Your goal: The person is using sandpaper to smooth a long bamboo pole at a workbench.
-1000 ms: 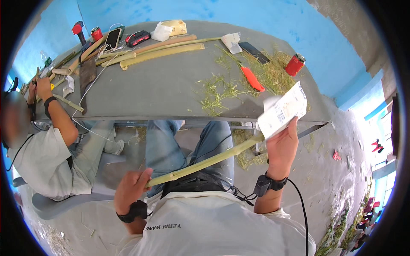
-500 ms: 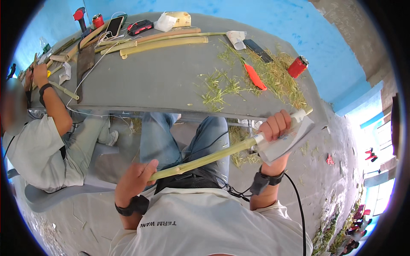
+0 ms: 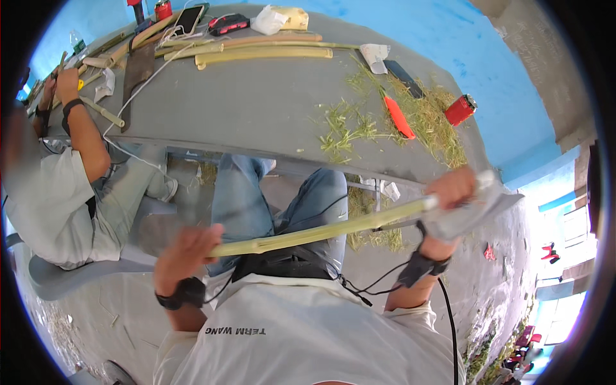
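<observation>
A long pale-green bamboo stalk (image 3: 321, 235) slants across my lap, its right end higher. My right hand (image 3: 452, 187) is closed around its right part, with crumpled white paper (image 3: 497, 202) wrapped between palm and stalk. At the left end, my left hand (image 3: 187, 253) is closed on the tip, its fingers somewhat smeared by motion. Both wrists wear black bands. Beyond the stalk, on the grey table (image 3: 256, 106), lie green shavings (image 3: 346, 128) and a slim orange-red object (image 3: 399, 118), its kind unclear.
Bamboo pieces (image 3: 269, 56), a broad dark blade (image 3: 136, 77), a phone (image 3: 188, 20) and a battery pack (image 3: 228, 24) lie along the table's far side. A red can (image 3: 461, 109) stands at right. To my left, a seated co-worker (image 3: 70, 192) handles bamboo.
My right hand has moved right and slightly lower with the paper and stalk. My left hand has shifted left and a little up. The view has turned slightly, shifting the table items rightward.
</observation>
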`<action>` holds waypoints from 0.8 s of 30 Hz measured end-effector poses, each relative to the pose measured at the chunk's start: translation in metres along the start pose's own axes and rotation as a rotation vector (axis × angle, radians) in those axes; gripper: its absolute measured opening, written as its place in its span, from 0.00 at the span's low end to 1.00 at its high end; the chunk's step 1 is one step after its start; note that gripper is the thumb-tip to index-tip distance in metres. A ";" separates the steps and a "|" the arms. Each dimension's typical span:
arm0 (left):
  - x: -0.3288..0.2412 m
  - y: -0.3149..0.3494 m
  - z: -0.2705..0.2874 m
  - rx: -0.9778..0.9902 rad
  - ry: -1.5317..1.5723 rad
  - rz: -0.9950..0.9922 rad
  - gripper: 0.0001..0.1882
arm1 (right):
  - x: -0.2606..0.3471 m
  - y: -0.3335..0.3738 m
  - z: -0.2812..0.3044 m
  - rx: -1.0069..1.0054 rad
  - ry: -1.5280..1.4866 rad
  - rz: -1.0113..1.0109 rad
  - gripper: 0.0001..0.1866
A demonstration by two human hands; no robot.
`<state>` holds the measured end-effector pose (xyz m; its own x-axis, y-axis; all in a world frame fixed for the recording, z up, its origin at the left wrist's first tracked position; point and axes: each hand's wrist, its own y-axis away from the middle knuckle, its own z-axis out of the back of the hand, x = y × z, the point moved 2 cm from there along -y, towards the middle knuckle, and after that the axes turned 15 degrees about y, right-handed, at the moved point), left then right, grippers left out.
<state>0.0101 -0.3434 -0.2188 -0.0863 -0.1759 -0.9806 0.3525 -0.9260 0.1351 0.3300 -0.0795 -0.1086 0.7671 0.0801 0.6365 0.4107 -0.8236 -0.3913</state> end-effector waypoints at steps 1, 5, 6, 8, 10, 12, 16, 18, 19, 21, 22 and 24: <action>-0.006 0.004 0.002 -0.006 0.011 0.003 0.29 | 0.011 -0.002 -0.007 0.031 -0.173 -0.021 0.17; -0.030 -0.002 -0.002 -0.003 -0.031 0.276 0.29 | 0.011 0.000 -0.012 0.019 -0.370 0.024 0.17; -0.034 -0.010 -0.005 -0.081 -0.060 0.252 0.29 | 0.005 -0.007 -0.008 0.010 -0.400 0.090 0.16; -0.035 -0.013 -0.014 -0.085 0.018 0.241 0.29 | -0.005 -0.007 -0.011 0.009 -0.444 0.078 0.17; -0.033 -0.015 -0.027 -0.074 0.101 0.257 0.28 | -0.028 0.004 -0.033 0.059 -0.220 -0.004 0.18; -0.035 -0.026 -0.037 0.239 0.106 0.175 0.27 | -0.037 0.002 -0.042 0.077 -0.253 -0.066 0.18; -0.020 0.001 -0.008 -0.087 -0.143 -0.006 0.25 | -0.011 -0.009 -0.021 0.059 0.015 -0.020 0.19; -0.030 0.003 0.008 -0.023 -0.029 0.156 0.25 | 0.010 -0.013 -0.015 0.088 -0.163 -0.033 0.19; -0.033 0.001 0.011 0.048 0.077 0.315 0.25 | 0.014 -0.013 -0.014 0.110 -0.344 -0.037 0.19; -0.023 -0.007 -0.003 -0.007 -0.011 0.103 0.26 | -0.005 -0.011 -0.013 0.117 -0.233 -0.023 0.19; -0.028 -0.014 -0.011 -0.076 -0.102 -0.128 0.27 | -0.018 -0.014 -0.018 0.144 -0.130 -0.005 0.18; -0.044 -0.022 -0.035 0.191 0.187 0.194 0.27 | -0.047 -0.004 -0.036 0.103 -0.206 -0.080 0.17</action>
<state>0.0393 -0.3040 -0.1840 0.1439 -0.3069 -0.9408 0.1629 -0.9304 0.3284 0.2745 -0.0999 -0.1127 0.8099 0.2647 0.5235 0.5145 -0.7492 -0.4172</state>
